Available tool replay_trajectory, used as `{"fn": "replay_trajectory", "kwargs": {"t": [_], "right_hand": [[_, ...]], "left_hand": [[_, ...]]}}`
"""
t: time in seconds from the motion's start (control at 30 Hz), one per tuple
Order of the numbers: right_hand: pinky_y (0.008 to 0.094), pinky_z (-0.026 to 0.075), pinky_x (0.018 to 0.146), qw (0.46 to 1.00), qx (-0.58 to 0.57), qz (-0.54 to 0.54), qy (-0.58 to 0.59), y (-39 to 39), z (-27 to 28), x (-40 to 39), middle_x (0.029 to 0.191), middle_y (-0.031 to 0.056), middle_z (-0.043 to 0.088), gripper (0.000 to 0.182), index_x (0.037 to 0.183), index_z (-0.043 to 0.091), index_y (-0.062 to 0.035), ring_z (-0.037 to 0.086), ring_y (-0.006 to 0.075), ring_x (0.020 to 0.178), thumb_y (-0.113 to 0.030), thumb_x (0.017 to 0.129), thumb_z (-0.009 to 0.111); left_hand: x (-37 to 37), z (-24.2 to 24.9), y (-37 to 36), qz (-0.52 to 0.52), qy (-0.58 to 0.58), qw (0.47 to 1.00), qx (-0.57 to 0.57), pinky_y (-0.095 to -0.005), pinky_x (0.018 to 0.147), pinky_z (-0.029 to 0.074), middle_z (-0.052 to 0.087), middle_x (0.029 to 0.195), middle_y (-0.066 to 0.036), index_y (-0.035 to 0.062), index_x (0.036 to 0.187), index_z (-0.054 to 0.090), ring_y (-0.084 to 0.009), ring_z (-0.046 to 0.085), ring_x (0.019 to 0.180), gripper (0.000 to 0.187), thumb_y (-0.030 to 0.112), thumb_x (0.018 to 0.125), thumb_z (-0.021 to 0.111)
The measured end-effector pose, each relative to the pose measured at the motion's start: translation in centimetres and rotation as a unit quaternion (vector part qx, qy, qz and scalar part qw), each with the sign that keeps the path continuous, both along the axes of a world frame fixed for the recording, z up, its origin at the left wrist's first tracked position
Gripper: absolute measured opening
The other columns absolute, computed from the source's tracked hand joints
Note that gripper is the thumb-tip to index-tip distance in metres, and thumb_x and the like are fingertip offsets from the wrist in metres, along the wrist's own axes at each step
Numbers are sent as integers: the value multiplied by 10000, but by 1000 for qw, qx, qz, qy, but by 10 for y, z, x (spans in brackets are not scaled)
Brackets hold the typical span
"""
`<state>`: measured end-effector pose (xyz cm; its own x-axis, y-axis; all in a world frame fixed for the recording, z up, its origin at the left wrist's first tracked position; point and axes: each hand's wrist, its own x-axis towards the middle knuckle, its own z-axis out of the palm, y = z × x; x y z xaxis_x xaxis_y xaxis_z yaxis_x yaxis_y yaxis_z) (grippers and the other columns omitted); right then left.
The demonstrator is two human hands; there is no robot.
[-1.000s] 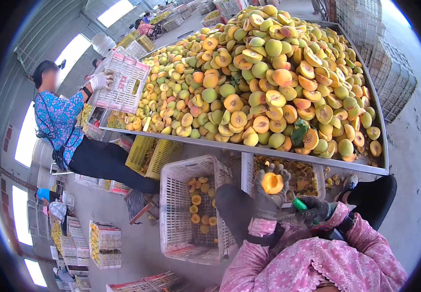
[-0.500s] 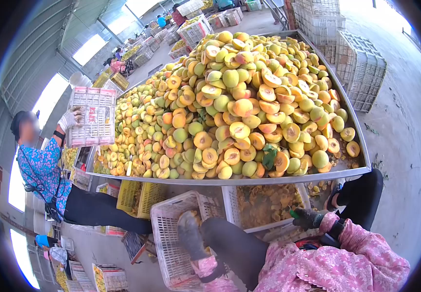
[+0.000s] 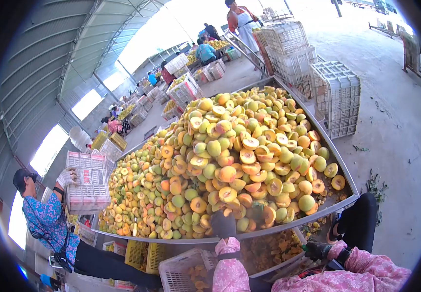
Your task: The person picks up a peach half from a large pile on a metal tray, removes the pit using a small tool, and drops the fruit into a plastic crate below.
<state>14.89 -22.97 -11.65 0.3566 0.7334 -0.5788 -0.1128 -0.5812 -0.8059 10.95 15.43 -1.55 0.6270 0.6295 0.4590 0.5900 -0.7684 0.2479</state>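
We see the left hand [image 3: 223, 223], in a dark glove, stretched up over the near rim of the metal table [image 3: 288, 227] and laid on the halved peaches [image 3: 230, 165] at the front of the heap; its fingers curl down among the fruit, but we cannot tell whether they grip any piece. The right hand [image 3: 316, 250], also gloved, sits low beside the knee, closed around a green-handled tool [image 3: 305, 247] of which only the tip shows. Below the table edge stand 2 white plastic crates [image 3: 183, 270], each holding some fruit. At the far left a person in a blue patterned top [image 3: 45, 219] holds a white crate [image 3: 89, 181] tipped against the pile. Stacks of empty crates [image 3: 334, 97] stand beyond the table on the concrete floor.
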Motion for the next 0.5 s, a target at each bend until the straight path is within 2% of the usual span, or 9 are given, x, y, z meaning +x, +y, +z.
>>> {"fn": "replay_trajectory", "kwargs": {"t": [0.13, 0.17, 0.2, 0.23, 0.3, 0.37, 0.43, 0.47, 0.5], "right_hand": [[317, 473, 529, 951, 80, 156, -256, 8, -94, 3, 787, 49, 580, 284, 987, 522, -55, 562, 156, 592, -290, 843, 591], [319, 467, 525, 995, 93, -8, 41, 11, -88, 0, 773, 39, 568, 256, 982, 528, -73, 554, 149, 594, -290, 855, 575], [321, 462, 522, 923, 98, -169, 333, 11, -86, 1, 758, 29, 556, 229, 977, 534, -92, 545, 141, 596, -291, 867, 559], [321, 462, 522, 922, 102, -174, 329, 8, -85, 5, 758, 29, 556, 229, 977, 534, -92, 545, 141, 596, -291, 867, 559], [308, 461, 573, 991, -17, -36, 126, 5, 6, 8, 742, 26, 539, 189, 1004, 548, -119, 525, 114, 621, -270, 894, 516], [299, 460, 573, 999, 14, 9, 47, 0, 49, 8, 753, 21, 539, 192, 1031, 544, -133, 523, 104, 637, -268, 899, 508], [290, 458, 574, 997, 45, 59, -33, 2, 58, 7, 764, 15, 538, 198, 1057, 539, -147, 521, 94, 654, -266, 905, 501], [273, 456, 563, 993, 106, 25, 53, 6, 54, 9, 783, 11, 540, 216, 1094, 525, -151, 519, 87, 657, -257, 907, 502], [256, 453, 552, 976, 166, -11, 137, 11, 52, 9, 801, 6, 543, 240, 1130, 511, -155, 517, 80, 660, -248, 909, 503]], "left_hand": [[-3, -2, -11, 13, -5, 1000, 0, -433, 735, 454, 602, 920, -170, 10, 974, 578, -339, 570, 839, 398, 217, 655, 698], [-4, -1, -14, 28, -8, 999, -22, -408, 731, 462, 606, 918, -148, 7, 988, 575, -314, 577, 835, 398, 194, 659, 698], [-6, 0, -17, 22, -10, 1000, -20, -408, 731, 462, 606, 918, -148, 7, 988, 575, -314, 577, 835, 398, 194, 659, 698], [-8, 1, -20, -15, -200, 969, -143, -383, 730, 471, 604, 918, -124, 10, 987, 575, -281, 580, 832, 363, 174, 681, 680], [-26, 32, -45, -110, -448, 758, -461, -352, 734, 492, 573, 958, -107, 20, 1031, 548, -224, 566, 856, 341, 166, 736, 638], [-53, 36, -49, -187, -527, 431, -709, -353, 754, 502, 555, 1022, -119, -7, 1071, 515, -208, 558, 909, 323, 122, 782, 579], [-66, 9, -67, -210, -533, 469, -672, -360, 776, 497, 544, 1049, -127, -23, 1088, 493, -210, 545, 940, 353, 130, 781, 575], [-71, 5, -76, -233, -537, 509, -631, -366, 799, 492, 534, 1076, -134, -38, 1105, 471, -212, 533, 971, 383, 138, 781, 571], [-71, 64, -103, -159, -553, 227, -786, -400, 850, 471, 522, 1110, -159, -51, 1118, 450, -251, 514, 1012, 435, 186, 773, 571]]}}
